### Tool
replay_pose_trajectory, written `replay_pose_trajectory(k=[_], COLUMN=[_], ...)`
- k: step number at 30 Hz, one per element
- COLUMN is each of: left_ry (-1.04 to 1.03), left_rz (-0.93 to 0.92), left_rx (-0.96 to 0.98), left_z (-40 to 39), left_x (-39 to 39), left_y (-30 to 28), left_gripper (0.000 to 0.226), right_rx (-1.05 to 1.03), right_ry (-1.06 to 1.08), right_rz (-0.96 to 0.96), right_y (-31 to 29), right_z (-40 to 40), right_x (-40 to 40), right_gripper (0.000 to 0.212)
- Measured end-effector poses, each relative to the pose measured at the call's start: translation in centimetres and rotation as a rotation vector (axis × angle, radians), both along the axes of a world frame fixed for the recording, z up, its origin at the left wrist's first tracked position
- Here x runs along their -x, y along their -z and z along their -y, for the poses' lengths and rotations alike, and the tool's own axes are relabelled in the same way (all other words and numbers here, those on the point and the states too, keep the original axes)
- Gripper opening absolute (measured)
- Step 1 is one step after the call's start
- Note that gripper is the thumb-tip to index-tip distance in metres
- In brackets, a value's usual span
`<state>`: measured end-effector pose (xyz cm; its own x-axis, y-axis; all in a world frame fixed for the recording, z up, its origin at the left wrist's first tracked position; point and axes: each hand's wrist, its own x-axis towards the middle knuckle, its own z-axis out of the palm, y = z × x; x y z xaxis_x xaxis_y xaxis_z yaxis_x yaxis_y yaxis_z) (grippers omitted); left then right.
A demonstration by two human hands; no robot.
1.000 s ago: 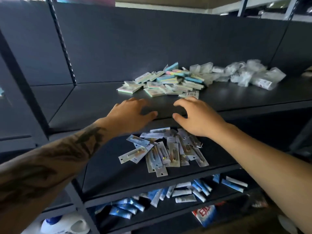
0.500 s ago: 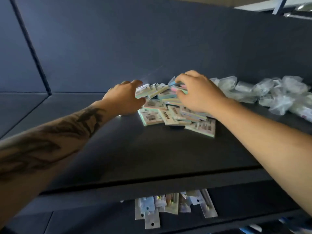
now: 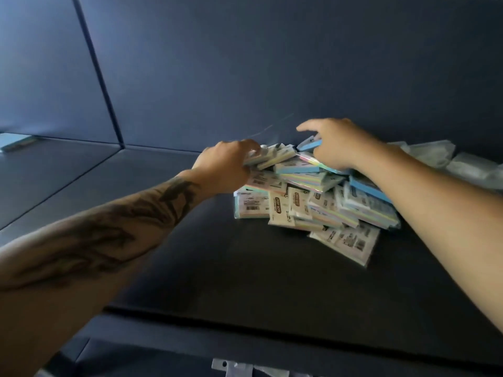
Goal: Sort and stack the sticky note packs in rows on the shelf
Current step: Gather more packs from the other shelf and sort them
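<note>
Dark blue-grey shelving all round, matte and dim. At 6 o'clock, right on the bottom edge, clear hanging packets on a lower shelf, only their tops visible. Just above, the bare front lip of the shelf, running wide from 8 to 4 o'clock.

From 8 o'clock, a tattooed left forearm reaching in towards centre; from 4 o'clock, a bare right forearm doing the same.

Slightly right of centre, towards 3 o'clock: a loose heap of sticky note packs lying on the shelf, overlapping at all angles, pastel edges and barcoded labels showing; nearest pack jutting out at the heap's 5 o'clock.

At the heap's 10 o'clock, left hand, fingers curled over the end of a tilted pack on top of the heap. At the heap's 1 o'clock, right hand, index finger stretched out towards 9 o'clock, other fingers bent round a blue pack.

Further back at 3 o'clock, crumpled clear plastic bags just behind the right forearm. Far at 9 o'clock, a flat pale item on the neighbouring shelf bay, too blurred to identify. Beyond everything, plain back panel with one upright seam at 11 o'clock.
</note>
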<state>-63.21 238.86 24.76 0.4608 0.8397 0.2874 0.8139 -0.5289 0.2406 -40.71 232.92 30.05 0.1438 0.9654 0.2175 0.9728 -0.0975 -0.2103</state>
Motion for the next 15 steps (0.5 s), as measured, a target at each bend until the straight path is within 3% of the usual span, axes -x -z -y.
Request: replay_pose_trajectory(k=[5,11,15], left_ry=[-0.065,-0.146,-0.200], left_rz=[0.013,0.032,0.026], left_rx=[-0.062,-0.148,-0.163], left_z=[2.5,7.6,9.8], left_x=[0.4,2.4,4.6], left_y=[-0.1,-0.1,0.2], left_gripper=[0.055,0.047,0.058], right_rx=[-0.094,-0.297,-0.392], right_ry=[-0.051,-0.148,-0.218], right_rz=[0.066,0.091,0.081], right_y=[0.7,0.6,1.1], right_z=[0.2,1.9,4.5], right_x=[-0.3,0.5,2.5], right_gripper=[0.041,0.033,0.036])
